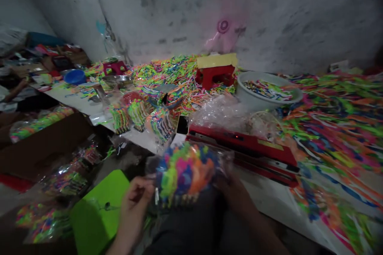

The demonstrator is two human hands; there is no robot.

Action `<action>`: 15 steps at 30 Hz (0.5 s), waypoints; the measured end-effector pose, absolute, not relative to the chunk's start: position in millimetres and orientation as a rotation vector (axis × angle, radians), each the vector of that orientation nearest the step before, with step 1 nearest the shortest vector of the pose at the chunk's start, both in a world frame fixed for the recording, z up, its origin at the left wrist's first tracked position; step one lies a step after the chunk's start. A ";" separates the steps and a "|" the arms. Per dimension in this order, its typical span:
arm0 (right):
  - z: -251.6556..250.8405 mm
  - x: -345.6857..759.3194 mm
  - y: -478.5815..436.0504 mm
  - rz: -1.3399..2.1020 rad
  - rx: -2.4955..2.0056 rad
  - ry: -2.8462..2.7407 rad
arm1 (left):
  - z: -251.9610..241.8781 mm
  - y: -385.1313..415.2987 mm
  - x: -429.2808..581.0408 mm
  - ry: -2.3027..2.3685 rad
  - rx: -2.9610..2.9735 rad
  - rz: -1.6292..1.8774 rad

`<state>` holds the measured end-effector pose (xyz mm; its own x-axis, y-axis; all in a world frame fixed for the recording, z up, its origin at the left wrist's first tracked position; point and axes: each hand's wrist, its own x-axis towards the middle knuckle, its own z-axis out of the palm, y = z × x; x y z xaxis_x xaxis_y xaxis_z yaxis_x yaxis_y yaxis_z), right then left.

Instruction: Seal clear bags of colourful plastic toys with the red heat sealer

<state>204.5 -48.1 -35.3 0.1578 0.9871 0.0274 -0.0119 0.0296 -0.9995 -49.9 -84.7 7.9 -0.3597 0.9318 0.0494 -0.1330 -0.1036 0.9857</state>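
Note:
A clear plastic bag (185,173), packed with brightly coloured strands in green, pink, blue and orange, hangs between my two hands in front of my lap. At its left edge, my left hand (139,191) is closed, pinching the plastic between thumb and fingers. My right hand (236,191) grips the right end of the bag; its fingers are dark and partly hidden. Just beyond the bag lies a long red bag sealer (239,139) with a small lit red light. Similar filled bags (161,123) stand on the table behind it.
Loose plastic bags (218,111) lie behind the sealer. A grey basin (269,91) and a red stool (215,73) stand among heaped coloured strands (335,119). A green stool (100,207) and a cardboard box (44,147) are at my left. A pink fan (223,28) faces outward by the wall.

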 end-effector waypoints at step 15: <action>98.7 -74.0 182.6 1.570 -1.160 -1.565 | -32.6 52.1 -185.5 1.478 0.842 2.480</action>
<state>-74.0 182.6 98.7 -0.4147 0.8974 -0.1507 0.1482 -0.0968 -0.9842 -185.5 52.1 -32.6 -0.8347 0.3849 0.3938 0.1633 -0.5101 0.8445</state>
